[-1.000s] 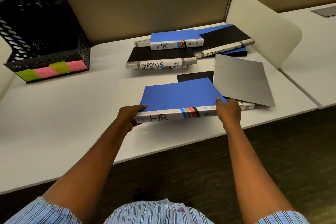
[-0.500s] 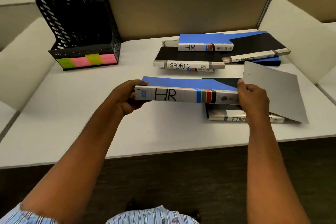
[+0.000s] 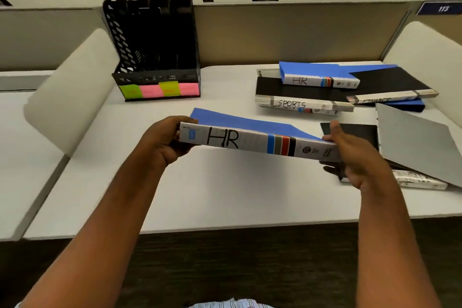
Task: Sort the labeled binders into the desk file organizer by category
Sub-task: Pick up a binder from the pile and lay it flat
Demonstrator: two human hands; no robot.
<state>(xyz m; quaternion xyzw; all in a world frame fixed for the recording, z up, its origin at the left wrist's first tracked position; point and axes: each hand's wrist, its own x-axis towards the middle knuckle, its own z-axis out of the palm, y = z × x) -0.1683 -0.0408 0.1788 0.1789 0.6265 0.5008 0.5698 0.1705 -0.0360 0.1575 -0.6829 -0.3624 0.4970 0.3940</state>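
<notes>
Where the tabletop (image 3: pixel 225 195) meets the partition at back left, a black mesh file organizer (image 3: pixel 155 52) stands upright, open slots facing front, with a row of sticky notes (image 3: pixel 160 89) on its front lip: green, pink, green, pink; writing too small to read. Left hand (image 3: pixel 162 140) grips the left end of the held HR binder (image 3: pixel 250 141), thumb on top, fingers curled under. Binder is lifted off the tabletop over its middle, lying roughly flat, blue cover up, white spine toward the camera, "HR" handwritten, colour stripes toward the right end. Right hand (image 3: pixel 350 152) grips the right end, thumb on the cover, fingers under. Toward the back-right corner lies a loose pile: second HR binder (image 3: pixel 317 77) on top, SPORTS binder (image 3: pixel 300 100) with black cover under it, FINANCE binder (image 3: pixel 390 87) overlapping to the right, more binders beneath partly hidden. Near the right edge, just behind the right hand, an open binder (image 3: pixel 420 180) lies flat with its grey cover (image 3: pixel 415 140) tilted up; spine label is unreadable.
</notes>
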